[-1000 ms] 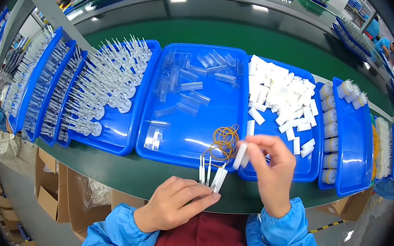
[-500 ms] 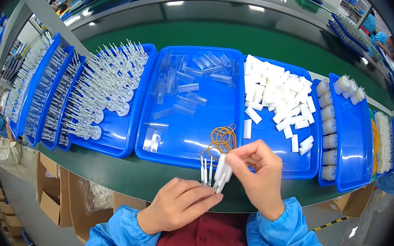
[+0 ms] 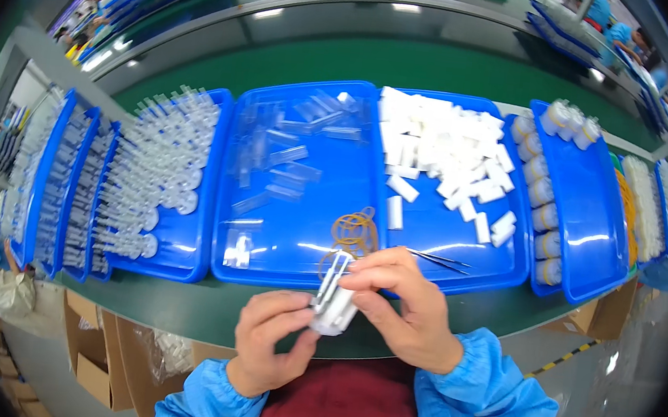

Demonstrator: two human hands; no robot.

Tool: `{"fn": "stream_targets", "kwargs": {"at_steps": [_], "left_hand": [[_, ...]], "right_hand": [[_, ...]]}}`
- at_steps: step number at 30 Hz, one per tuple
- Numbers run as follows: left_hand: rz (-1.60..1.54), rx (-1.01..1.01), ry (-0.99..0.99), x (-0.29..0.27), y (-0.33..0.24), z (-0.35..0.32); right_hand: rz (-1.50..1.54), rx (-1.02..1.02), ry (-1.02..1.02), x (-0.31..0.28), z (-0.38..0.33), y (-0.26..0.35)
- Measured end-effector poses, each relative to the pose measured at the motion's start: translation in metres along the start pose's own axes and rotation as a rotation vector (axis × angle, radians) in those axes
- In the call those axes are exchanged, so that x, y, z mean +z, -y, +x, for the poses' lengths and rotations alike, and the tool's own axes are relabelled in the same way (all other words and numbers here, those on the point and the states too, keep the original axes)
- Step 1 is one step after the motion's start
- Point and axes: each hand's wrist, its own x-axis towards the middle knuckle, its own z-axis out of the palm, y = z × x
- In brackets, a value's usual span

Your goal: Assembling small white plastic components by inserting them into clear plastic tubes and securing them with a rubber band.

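Observation:
Both hands meet just over the near edge of the green table. My left hand grips a small bundle of white plastic pieces from below. My right hand pinches the top of the same bundle with fingertips. Tan rubber bands lie just beyond the hands in the middle blue tray. Thin tweezers lie in the tray to the right, behind my right hand.
Several blue trays line the table: clear syringe-like parts at left, clear sleeves in the middle, white blocks right of them, white caps at far right. Cardboard boxes stand under the table. Other people work far left.
My right hand picked a white piece from the tray area, brought it back toward me and now holds it against the bundle in my left hand, which rose slightly.

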Motion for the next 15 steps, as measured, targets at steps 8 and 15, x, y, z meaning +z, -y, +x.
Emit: {"fn": "stream_targets", "kwargs": {"at_steps": [8, 15], "left_hand": [[0.076, 0.015, 0.101, 0.006, 0.006, 0.001], [0.196, 0.020, 0.301, 0.010, 0.010, 0.013]], "right_hand": [[-0.787, -0.130, -0.189, -0.059, 0.004, -0.018], [-1.436, 0.213, 0.023, -0.127, -0.002, -0.033]]}}
